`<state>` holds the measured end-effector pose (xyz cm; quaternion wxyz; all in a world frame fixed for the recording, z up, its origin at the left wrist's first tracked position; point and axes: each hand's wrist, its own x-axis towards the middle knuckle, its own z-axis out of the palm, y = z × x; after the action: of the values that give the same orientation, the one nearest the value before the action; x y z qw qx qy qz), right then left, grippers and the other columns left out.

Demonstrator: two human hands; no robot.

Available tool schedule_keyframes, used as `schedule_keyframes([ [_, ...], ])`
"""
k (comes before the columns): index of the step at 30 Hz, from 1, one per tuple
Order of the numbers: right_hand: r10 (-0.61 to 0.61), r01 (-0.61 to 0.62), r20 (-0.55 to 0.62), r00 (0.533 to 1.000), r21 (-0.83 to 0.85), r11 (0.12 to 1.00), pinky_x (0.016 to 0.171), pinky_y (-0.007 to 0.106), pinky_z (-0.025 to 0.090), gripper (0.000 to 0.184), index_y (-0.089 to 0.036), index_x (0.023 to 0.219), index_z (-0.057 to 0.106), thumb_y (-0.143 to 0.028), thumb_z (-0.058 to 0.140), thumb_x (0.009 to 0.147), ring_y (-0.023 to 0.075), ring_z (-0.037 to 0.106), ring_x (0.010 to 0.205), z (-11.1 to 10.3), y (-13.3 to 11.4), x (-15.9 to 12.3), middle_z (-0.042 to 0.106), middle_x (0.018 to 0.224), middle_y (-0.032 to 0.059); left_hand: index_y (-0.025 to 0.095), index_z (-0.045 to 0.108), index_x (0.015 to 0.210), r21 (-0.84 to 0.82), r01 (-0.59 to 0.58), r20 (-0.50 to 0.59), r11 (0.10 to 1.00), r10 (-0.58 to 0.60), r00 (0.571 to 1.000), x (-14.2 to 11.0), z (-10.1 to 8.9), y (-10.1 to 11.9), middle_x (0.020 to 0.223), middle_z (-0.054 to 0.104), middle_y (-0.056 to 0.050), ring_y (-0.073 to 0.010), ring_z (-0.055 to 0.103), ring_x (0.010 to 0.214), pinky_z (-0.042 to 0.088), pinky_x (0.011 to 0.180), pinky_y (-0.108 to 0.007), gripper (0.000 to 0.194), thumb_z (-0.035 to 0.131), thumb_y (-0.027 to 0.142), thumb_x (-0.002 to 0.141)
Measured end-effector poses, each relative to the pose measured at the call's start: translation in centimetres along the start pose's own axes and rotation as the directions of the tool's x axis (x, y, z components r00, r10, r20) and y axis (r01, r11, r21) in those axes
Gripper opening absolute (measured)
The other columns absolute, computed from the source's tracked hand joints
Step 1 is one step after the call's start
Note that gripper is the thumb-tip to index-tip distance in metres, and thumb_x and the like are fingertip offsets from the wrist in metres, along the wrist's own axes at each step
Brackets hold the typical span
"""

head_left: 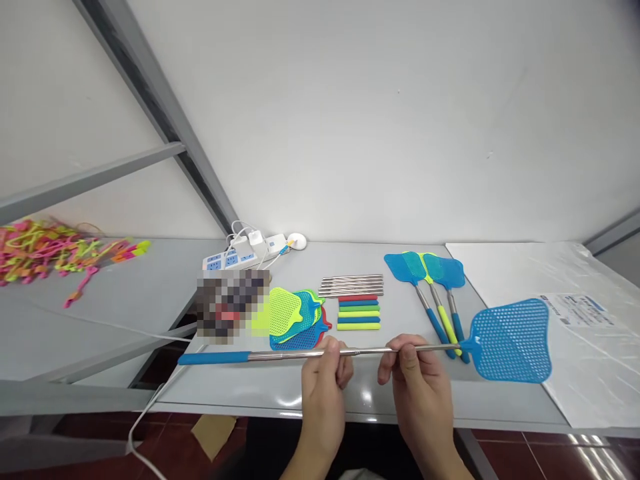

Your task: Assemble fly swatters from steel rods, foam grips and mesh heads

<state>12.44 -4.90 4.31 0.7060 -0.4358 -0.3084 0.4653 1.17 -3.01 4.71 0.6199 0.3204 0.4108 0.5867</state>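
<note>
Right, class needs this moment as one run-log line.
left hand: grips metal shaft | right hand: grips metal shaft | blue mesh head: shaft's right end | blue handle: left end

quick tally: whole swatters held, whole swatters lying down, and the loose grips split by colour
Held swatter: 1
Swatters lying down: 3
Loose red grip: 1
Loose blue grips: 2
Loose green grip: 1
Loose yellow grips: 2
Total: 10

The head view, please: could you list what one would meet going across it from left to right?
Pile of pink and yellow stringy pieces, loose fly-swatter heads, coloured handle grips, three assembled fly swatters, printed label.
</note>
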Motion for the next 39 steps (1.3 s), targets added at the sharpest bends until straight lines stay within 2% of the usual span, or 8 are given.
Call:
schedule_keyframes([
  [7, 0.001, 0.057, -0.325, 0.946, 0.171, 0.984, 0.052, 0.020, 0.041, 0.015, -0.020, 0.085, 0.063, -0.031, 0.072, 0.086, 0.0073, 0.040, 0.054, -5.3, -3.9, 4.3, 0.046, 0.066, -0.0055, 0.022, 0.031, 0.054, -0.164, -0.084, -0.332, 0.983, 0.025, 0.943, 1.3, -3.3, 3.5, 0.056, 0.022, 0.007, -0.0102, 0.021, 0.051, 0.024, 0.046, -0.025, 0.048, 0.061, 0.033, 0.090],
  [10, -0.023, 0.095, -0.364, 0.931, 0.181, 0.979, 0.052, 0.020, 0.042, 0.016, -0.020, 0.085, 0.063, -0.032, 0.073, 0.085, 0.0075, 0.038, 0.054, -6.6, -4.6, 5.3, 0.043, 0.066, -0.0059, 0.021, 0.032, 0.055, -0.183, -0.095, -0.308, 0.978, 0.035, 0.951, 1.5, -4.0, 4.4, 0.057, 0.023, 0.007, -0.0099, 0.020, 0.050, 0.024, 0.045, -0.025, 0.045, 0.058, 0.030, 0.091],
  [13, -0.036, 0.085, -0.354, 0.934, 0.124, 0.989, 0.055, 0.022, 0.044, 0.019, -0.021, 0.091, 0.065, -0.037, 0.074, 0.084, 0.0082, 0.043, 0.055, -5.6, -3.6, 4.7, 0.048, 0.068, -0.0050, 0.021, 0.031, 0.056, -0.213, -0.086, -0.271, 0.973, 0.026, 0.962, 1.5, -3.2, 3.9, 0.057, 0.022, 0.007, -0.0096, 0.019, 0.050, 0.024, 0.046, -0.024, 0.045, 0.057, 0.032, 0.091],
  [17, 0.059, -0.062, -0.063, 0.996, -0.044, 0.997, 0.059, 0.028, 0.044, 0.023, -0.021, 0.092, 0.068, -0.043, 0.072, 0.085, 0.0117, 0.052, 0.057, -3.0, -1.4, 2.8, 0.056, 0.065, -0.0021, 0.022, 0.032, 0.056, -0.181, 0.028, -0.199, 0.983, -0.065, 0.978, 1.2, -1.2, 2.2, 0.056, 0.024, 0.007, -0.0094, 0.019, 0.051, 0.021, 0.045, -0.024, 0.048, 0.060, 0.042, 0.090],
  [20, 0.066, -0.054, 0.086, 0.994, -0.131, 0.990, 0.061, 0.030, 0.043, 0.029, -0.020, 0.089, 0.070, -0.048, 0.063, 0.090, 0.0144, 0.054, 0.058, -2.2, -0.8, 2.1, 0.056, 0.062, -0.0001, 0.022, 0.031, 0.058, -0.175, 0.056, -0.168, 0.983, -0.086, 0.982, 0.9, -0.9, 1.5, 0.056, 0.023, 0.007, -0.0100, 0.018, 0.052, 0.021, 0.046, -0.024, 0.049, 0.059, 0.045, 0.091],
  [25, 0.071, -0.070, 0.003, 0.997, -0.114, 0.991, 0.057, 0.029, 0.041, 0.031, -0.019, 0.085, 0.072, -0.049, 0.064, 0.089, 0.0134, 0.051, 0.057, -3.0, -1.8, 2.4, 0.053, 0.065, 0.0006, 0.024, 0.025, 0.056, -0.115, 0.051, -0.243, 0.992, -0.078, 0.967, 1.1, -2.8, 1.7, 0.057, 0.017, 0.008, -0.0107, 0.015, 0.053, 0.021, 0.047, -0.026, 0.053, 0.061, 0.044, 0.090],
  [34, 0.093, -0.091, -0.139, 0.986, 0.021, 0.996, 0.053, 0.027, 0.043, 0.027, -0.019, 0.082, 0.069, -0.046, 0.068, 0.087, 0.0106, 0.044, 0.057, -3.6, -2.2, 3.1, 0.045, 0.068, -0.0017, 0.024, 0.026, 0.052, -0.068, -0.011, -0.194, 0.998, -0.003, 0.981, 1.6, -3.4, 2.3, 0.052, 0.020, 0.007, -0.0109, 0.019, 0.052, 0.023, 0.048, -0.026, 0.055, 0.062, 0.041, 0.089],
  [39, 0.052, -0.029, -0.201, 0.978, 0.118, 0.993, 0.052, 0.024, 0.043, 0.029, -0.019, 0.078, 0.064, -0.046, 0.066, 0.089, 0.0091, 0.038, 0.056, -4.8, -3.2, 4.8, 0.039, 0.068, -0.0039, 0.023, 0.029, 0.051, -0.125, 0.047, -0.173, 0.991, -0.069, 0.982, 2.3, -4.6, 3.3, 0.052, 0.021, 0.007, -0.0104, 0.017, 0.050, 0.023, 0.046, -0.025, 0.053, 0.060, 0.043, 0.089],
])
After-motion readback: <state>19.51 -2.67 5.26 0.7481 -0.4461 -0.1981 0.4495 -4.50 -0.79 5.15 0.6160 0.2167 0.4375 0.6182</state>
